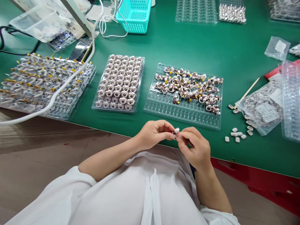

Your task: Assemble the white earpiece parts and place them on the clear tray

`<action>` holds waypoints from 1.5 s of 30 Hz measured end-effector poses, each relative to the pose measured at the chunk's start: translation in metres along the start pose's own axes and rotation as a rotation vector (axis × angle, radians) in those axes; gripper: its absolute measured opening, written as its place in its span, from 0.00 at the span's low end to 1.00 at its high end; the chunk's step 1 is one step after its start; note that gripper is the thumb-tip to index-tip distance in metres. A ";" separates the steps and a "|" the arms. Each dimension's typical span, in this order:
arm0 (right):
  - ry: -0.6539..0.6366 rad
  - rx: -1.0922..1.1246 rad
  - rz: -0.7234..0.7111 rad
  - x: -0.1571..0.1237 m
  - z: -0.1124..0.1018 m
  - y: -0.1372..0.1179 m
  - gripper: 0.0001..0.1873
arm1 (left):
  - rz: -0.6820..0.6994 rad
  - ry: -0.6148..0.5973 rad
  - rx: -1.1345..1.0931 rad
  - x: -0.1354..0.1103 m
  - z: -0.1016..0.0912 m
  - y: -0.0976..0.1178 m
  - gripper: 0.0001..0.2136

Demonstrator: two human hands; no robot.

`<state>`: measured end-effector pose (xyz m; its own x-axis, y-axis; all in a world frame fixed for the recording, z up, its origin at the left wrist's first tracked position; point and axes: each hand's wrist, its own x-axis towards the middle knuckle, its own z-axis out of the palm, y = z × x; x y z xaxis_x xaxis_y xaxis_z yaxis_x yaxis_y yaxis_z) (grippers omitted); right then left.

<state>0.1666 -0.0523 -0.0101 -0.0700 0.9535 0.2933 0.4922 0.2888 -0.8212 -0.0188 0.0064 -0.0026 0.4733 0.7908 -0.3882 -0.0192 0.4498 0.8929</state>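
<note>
Both hands meet at the table's front edge around a small whitish electronic part (177,130) with a rounded, shiny cap. My left hand (153,134) pinches it from the left between thumb and fingertips. From the other side my right hand (195,145) grips it too, fingers closed. Fine details between the fingertips are too small to make out. Just beyond the hands lies a clear plastic tray (180,114), its upper part crowded with similar whitish parts (187,90) bearing yellow and reddish bits. Several loose whitish oval caps (237,134) lie to the right of my right hand.
Left of centre stands a tray of shell-like pieces (120,82); farther left are stacked trays of parts (42,84) crossed by a white cable (53,98). A turquoise basket (133,29) sits at the back. Right are a wooden stick (248,90) and a bag of caps (262,106).
</note>
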 end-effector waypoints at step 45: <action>-0.225 0.109 0.270 0.019 -0.004 -0.003 0.07 | 0.007 -0.009 0.195 0.003 -0.007 -0.006 0.06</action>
<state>0.1677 -0.0356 -0.0002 -0.1453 0.9883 -0.0461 0.4247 0.0202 -0.9051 -0.0234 0.0086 -0.0106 0.4820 0.7891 -0.3807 0.1480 0.3550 0.9231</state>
